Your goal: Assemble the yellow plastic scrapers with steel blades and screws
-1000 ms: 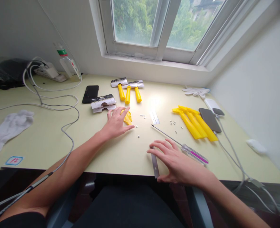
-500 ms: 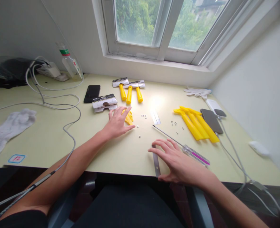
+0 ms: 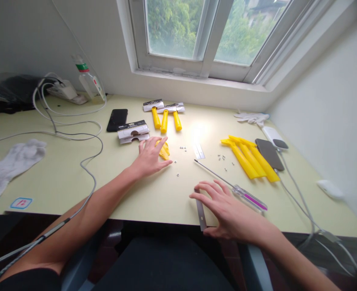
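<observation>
My left hand (image 3: 151, 158) rests on the table with its fingers spread, beside small yellow plastic pieces (image 3: 165, 151) that it partly hides. Whether it touches them I cannot tell. Close to its thumb lie small nuts (image 3: 175, 161). At the table's front edge, my right hand (image 3: 219, 204) grips a flat metal blade (image 3: 200, 212) by its two ends, fingers at the far end and thumb at the near one. The blade's near end reaches past the edge. Behind this hand lies a screwdriver (image 3: 248, 197) with a clear and purple handle.
Two thin blades (image 3: 199, 151) and several screws (image 3: 222, 157) lie mid-table. Yellow handles (image 3: 248, 159) rest at the right beside a phone (image 3: 269, 153). Carded yellow-handled tools (image 3: 164, 121) and folded packaging (image 3: 133, 131) lie farther back. A cable (image 3: 91, 169) crosses the left side.
My right hand has drawn the blade slightly toward me, so its near end now juts over the table's edge. My left hand has stayed where it was.
</observation>
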`<state>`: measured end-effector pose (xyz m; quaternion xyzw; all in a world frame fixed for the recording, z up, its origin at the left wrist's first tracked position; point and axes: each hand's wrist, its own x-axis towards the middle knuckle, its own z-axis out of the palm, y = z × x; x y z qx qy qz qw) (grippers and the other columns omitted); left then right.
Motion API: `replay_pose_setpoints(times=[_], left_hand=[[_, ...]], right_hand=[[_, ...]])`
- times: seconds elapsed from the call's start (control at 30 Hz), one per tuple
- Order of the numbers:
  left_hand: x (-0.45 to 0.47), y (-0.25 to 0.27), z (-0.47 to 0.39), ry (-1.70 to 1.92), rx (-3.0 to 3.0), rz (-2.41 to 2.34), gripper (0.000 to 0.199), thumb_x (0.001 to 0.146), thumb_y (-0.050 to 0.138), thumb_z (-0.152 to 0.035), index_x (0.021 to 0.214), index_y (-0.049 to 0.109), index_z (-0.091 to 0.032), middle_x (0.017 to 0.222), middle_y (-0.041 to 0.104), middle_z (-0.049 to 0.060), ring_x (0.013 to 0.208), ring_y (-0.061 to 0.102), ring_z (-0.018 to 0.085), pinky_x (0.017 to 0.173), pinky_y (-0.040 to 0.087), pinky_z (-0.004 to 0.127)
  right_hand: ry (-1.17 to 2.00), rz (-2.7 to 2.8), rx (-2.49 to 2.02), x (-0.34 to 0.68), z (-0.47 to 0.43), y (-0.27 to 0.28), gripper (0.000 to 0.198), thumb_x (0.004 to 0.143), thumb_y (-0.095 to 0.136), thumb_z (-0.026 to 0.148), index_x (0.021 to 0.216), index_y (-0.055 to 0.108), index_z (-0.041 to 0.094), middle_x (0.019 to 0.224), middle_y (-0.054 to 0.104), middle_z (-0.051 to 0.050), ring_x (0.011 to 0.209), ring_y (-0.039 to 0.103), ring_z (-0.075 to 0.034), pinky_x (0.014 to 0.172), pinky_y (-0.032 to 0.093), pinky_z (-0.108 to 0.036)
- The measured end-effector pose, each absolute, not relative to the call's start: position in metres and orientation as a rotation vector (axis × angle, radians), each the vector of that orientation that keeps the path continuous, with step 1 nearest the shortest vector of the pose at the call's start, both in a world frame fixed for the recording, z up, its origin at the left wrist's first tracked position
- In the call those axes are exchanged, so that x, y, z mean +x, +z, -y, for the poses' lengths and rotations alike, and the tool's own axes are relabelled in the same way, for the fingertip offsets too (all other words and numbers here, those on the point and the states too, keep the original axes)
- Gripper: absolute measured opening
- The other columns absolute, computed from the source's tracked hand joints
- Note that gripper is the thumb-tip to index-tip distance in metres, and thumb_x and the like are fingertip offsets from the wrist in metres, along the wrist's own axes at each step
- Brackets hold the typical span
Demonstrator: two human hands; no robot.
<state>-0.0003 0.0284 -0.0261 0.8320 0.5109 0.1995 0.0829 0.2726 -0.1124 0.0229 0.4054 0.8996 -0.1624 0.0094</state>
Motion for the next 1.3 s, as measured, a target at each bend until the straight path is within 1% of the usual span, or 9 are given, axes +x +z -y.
replay_pose_setpoints(times=[0.23, 0.37, 0.63, 0.73, 0.93, 1.0, 1.13, 1.23, 1.3], left_hand=[[0.000, -0.025, -0.028, 0.608, 2.474, -1.526, 0.077, 0.082, 0.064, -0.052, 0.148, 0.035, -0.025, 0.144, 0.045, 0.014, 0.136, 0.035, 0.033, 0.113, 0.017, 0.055], [-0.001, -0.025, -0.028, 0.610, 2.477, -1.515, 0.077, 0.082, 0.063, -0.052, 0.148, 0.035, -0.024, 0.143, 0.045, 0.015, 0.136, 0.035, 0.033, 0.113, 0.017, 0.055], [-0.001, -0.025, -0.028, 0.609, 2.476, -1.514, 0.077, 0.082, 0.064, -0.052, 0.148, 0.035, -0.025, 0.142, 0.046, 0.014, 0.135, 0.036, 0.034, 0.113, 0.018, 0.055], [0.000, -0.024, -0.028, 0.601, 2.471, -1.516, 0.077, 0.082, 0.063, -0.052, 0.148, 0.036, -0.025, 0.142, 0.046, 0.014, 0.135, 0.036, 0.034, 0.113, 0.018, 0.055], [0.001, -0.023, -0.025, 0.595, 2.491, -1.484, 0.074, 0.083, 0.062, -0.052, 0.147, 0.038, -0.022, 0.141, 0.047, 0.015, 0.136, 0.036, 0.033, 0.113, 0.018, 0.057], [0.001, -0.022, -0.024, 0.596, 2.504, -1.468, 0.071, 0.084, 0.061, -0.051, 0.145, 0.041, -0.023, 0.141, 0.047, 0.015, 0.136, 0.036, 0.033, 0.113, 0.018, 0.058], [-0.001, -0.018, -0.022, 0.597, 2.551, -1.365, 0.055, 0.087, 0.059, -0.048, 0.138, 0.051, -0.026, 0.142, 0.048, 0.014, 0.138, 0.037, 0.031, 0.114, 0.016, 0.059], [-0.002, -0.010, -0.018, 0.602, 2.616, -1.234, 0.037, 0.094, 0.051, -0.040, 0.128, 0.060, -0.027, 0.139, 0.054, 0.009, 0.137, 0.039, 0.027, 0.117, 0.014, 0.056], [-0.002, -0.004, -0.011, 0.557, 2.693, -1.113, 0.031, 0.097, 0.047, -0.036, 0.123, 0.063, -0.029, 0.135, 0.059, 0.006, 0.135, 0.044, 0.025, 0.119, 0.009, 0.055]], right_hand=[[-0.488, -2.827, 1.273, 0.273, 0.115, 0.022, 0.074, 0.073, 0.075, 0.040, 0.140, 0.045, 0.030, 0.144, 0.045, -0.010, 0.136, 0.036, -0.031, 0.115, 0.027, -0.054], [-0.491, -2.833, 1.270, 0.274, 0.116, 0.023, 0.072, 0.074, 0.075, 0.039, 0.139, 0.046, 0.029, 0.142, 0.046, -0.010, 0.135, 0.037, -0.030, 0.114, 0.028, -0.054], [-0.572, -2.760, 1.307, 0.271, 0.115, 0.028, 0.078, 0.067, 0.080, 0.038, 0.137, 0.047, 0.031, 0.134, 0.047, -0.010, 0.127, 0.041, -0.031, 0.110, 0.033, -0.050], [-0.600, -2.738, 1.326, 0.272, 0.115, 0.033, 0.076, 0.067, 0.079, 0.038, 0.136, 0.048, 0.030, 0.132, 0.047, -0.010, 0.126, 0.041, -0.031, 0.110, 0.033, -0.050], [-0.625, -2.723, 1.475, 0.286, 0.073, 0.051, 0.076, 0.073, 0.073, 0.044, 0.141, 0.041, 0.034, 0.144, 0.037, -0.009, 0.135, 0.036, -0.032, 0.111, 0.034, -0.051], [-0.618, -2.717, 1.533, 0.292, 0.042, 0.058, 0.080, 0.073, 0.072, 0.046, 0.144, 0.038, 0.032, 0.146, 0.036, -0.011, 0.136, 0.036, -0.034, 0.110, 0.035, -0.052], [-0.676, -2.669, 1.572, 0.297, -0.022, 0.060, 0.084, 0.071, 0.073, 0.045, 0.146, 0.036, 0.030, 0.141, 0.041, -0.011, 0.130, 0.044, -0.031, 0.107, 0.040, -0.049], [-0.648, -2.599, 1.570, 0.294, -0.050, 0.051, 0.087, 0.069, 0.074, 0.046, 0.146, 0.037, 0.029, 0.141, 0.041, -0.013, 0.130, 0.044, -0.032, 0.106, 0.041, -0.050], [-0.591, -2.599, 1.554, 0.290, -0.053, 0.045, 0.085, 0.070, 0.073, 0.048, 0.145, 0.040, 0.027, 0.144, 0.041, -0.014, 0.131, 0.044, -0.034, 0.106, 0.041, -0.052]])
